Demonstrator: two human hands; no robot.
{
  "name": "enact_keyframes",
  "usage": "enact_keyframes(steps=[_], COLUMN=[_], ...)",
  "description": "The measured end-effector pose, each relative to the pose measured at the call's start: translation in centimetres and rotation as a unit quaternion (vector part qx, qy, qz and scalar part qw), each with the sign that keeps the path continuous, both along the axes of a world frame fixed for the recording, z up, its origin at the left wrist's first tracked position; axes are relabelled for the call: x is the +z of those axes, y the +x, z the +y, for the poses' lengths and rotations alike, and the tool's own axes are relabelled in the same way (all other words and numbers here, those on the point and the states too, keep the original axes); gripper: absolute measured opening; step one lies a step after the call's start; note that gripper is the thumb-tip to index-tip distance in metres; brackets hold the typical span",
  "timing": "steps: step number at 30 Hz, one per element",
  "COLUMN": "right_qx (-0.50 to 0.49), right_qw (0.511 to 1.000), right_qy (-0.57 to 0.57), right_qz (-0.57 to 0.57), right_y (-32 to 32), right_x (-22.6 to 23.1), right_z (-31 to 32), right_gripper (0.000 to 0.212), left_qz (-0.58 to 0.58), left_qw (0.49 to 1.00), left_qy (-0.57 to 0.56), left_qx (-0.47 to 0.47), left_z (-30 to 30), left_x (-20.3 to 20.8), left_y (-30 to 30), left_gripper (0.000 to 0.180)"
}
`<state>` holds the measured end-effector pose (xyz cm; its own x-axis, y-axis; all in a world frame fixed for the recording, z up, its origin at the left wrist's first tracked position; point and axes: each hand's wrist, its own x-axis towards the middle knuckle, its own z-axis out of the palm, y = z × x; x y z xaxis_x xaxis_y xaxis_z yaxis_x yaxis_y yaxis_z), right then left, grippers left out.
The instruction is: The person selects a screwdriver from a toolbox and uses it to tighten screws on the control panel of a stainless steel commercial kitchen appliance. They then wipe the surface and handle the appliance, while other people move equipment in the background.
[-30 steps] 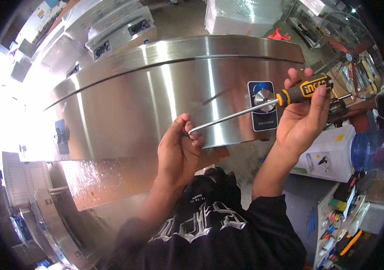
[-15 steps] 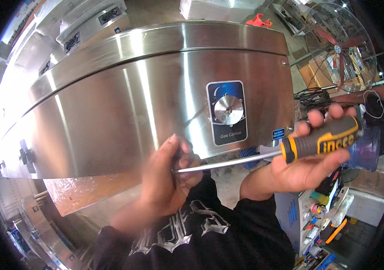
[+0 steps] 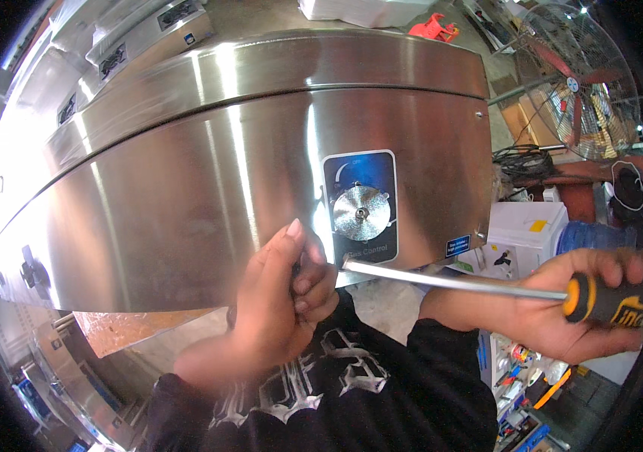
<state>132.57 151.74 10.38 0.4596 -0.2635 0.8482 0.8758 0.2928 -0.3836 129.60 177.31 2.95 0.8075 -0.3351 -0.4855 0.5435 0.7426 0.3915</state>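
A long screwdriver (image 3: 457, 283) with a dark grey and yellow handle is gripped in my right hand (image 3: 551, 328). Its shaft points left, and its tip lies near the lower edge of a blue-and-black control plate (image 3: 382, 175), close to my left fingers. My left hand (image 3: 272, 290) is closed, thumb against curled fingers, in front of the stainless steel appliance (image 3: 171, 196); whatever is in the fingers is hidden. On the control plate sits a round metal disc (image 3: 360, 214) with a small centre fitting.
A pedestal fan (image 3: 574, 83) stands at the far right, near coiled black cable (image 3: 525, 162). A white box (image 3: 525, 230) and a cluttered tool cart (image 3: 521, 377) are on the right. A red object (image 3: 433, 28) lies behind the appliance. Wrapped steel units (image 3: 148, 34) stand far left.
My right hand has moved right and down with the screwdriver. The tip has swung away from my left fingers toward the plate's lower edge. My left hand stays closed in nearly the same place.
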Motion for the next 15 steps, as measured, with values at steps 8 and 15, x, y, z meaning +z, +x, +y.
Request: enact_keyframes(steps=[8,15], right_qx=[-0.358,-0.002], right_qw=[0.929,0.999], right_qy=[-0.016,-0.003], right_qz=[0.087,0.045], right_y=[3.9,4.0], right_x=[-1.6,-1.1], right_z=[2.2,0.9], right_gripper=[0.062,0.064], left_qz=[-0.001,-0.044], left_qw=[0.993,0.994], left_qy=[-0.005,-0.013], left_qx=[0.114,0.103], left_z=[-0.3,-0.4], left_x=[-0.5,-0.4], left_y=[0.7,0.7], left_gripper=[0.03,0.039])
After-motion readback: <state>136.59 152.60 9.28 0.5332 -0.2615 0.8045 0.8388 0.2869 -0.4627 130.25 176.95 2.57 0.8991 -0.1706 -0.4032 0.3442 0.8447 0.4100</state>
